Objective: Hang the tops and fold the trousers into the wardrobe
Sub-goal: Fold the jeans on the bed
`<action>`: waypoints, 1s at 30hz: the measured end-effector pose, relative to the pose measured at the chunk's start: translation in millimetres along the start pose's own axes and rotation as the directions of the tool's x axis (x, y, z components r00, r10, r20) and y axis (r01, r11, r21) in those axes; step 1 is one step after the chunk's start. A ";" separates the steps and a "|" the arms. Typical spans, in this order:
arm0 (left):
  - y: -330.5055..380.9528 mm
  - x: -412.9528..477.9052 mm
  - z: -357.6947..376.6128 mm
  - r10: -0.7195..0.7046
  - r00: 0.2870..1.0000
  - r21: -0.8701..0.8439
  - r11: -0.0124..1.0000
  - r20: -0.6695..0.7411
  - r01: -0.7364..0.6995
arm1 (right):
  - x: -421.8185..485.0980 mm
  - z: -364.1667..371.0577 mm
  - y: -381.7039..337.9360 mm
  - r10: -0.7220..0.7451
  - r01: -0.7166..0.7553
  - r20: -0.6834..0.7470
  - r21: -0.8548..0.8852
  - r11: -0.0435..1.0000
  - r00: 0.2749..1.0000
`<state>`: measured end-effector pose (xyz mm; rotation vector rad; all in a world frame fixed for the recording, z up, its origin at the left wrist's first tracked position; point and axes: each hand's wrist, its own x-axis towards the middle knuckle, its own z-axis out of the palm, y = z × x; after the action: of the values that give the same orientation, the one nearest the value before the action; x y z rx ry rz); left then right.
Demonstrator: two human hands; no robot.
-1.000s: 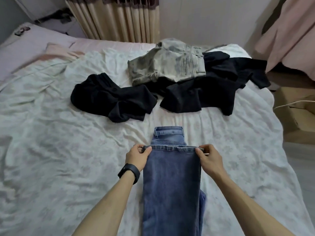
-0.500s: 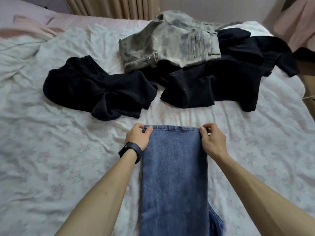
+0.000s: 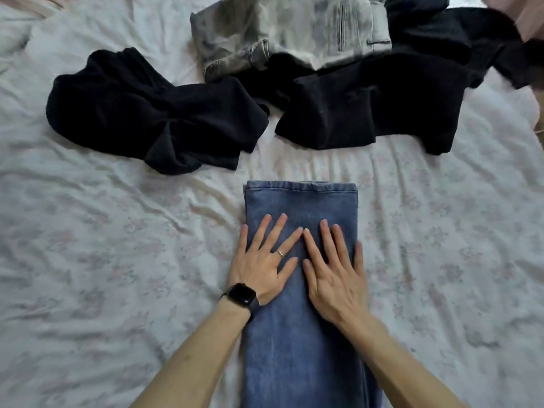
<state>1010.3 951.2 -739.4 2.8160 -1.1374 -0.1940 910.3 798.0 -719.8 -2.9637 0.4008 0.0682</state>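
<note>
Folded blue jeans (image 3: 300, 198) lie lengthwise on the bed, running from the middle down to the bottom edge. My left hand (image 3: 262, 259), with a ring and a black watch on the wrist, lies flat on the denim with fingers spread. My right hand (image 3: 335, 270) presses flat beside it, fingers straight. Beyond the jeans lie a crumpled black garment (image 3: 147, 110) on the left, another black garment (image 3: 382, 101) on the right, and pale grey washed jeans (image 3: 288, 30) at the top.
A wrinkled white floral sheet (image 3: 103, 260) covers the bed on both sides of the jeans. A pink fabric (image 3: 530, 13) shows at the top right corner. The wardrobe is out of view.
Both hands let go of the jeans' far edge, which they had carried forward over the waistband, and now lie flat on the folded denim. The camera has tilted further down.
</note>
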 end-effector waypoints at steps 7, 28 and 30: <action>-0.9 -2.1 -5.1 -0.148 0.988 0.090 0.986 0.045 0.143 | -8.0 5.6 6.1 0.277 -0.275 0.030 -0.047 0.960 0.960; 81.4 -194.1 -0.9 -0.051 0.979 -0.090 0.994 0.195 0.069 | -220.9 6.0 -29.3 0.132 -0.132 0.098 -0.007 0.991 0.986; 76.8 -212.3 2.0 -0.044 0.953 -0.073 0.995 0.300 0.069 | -242.6 6.4 -18.4 0.092 -0.088 0.137 -0.036 0.996 0.986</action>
<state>806.1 1043.9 -713.6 2.8128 -1.0707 -0.6763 681.4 879.8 -707.8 -2.9456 0.5182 0.2912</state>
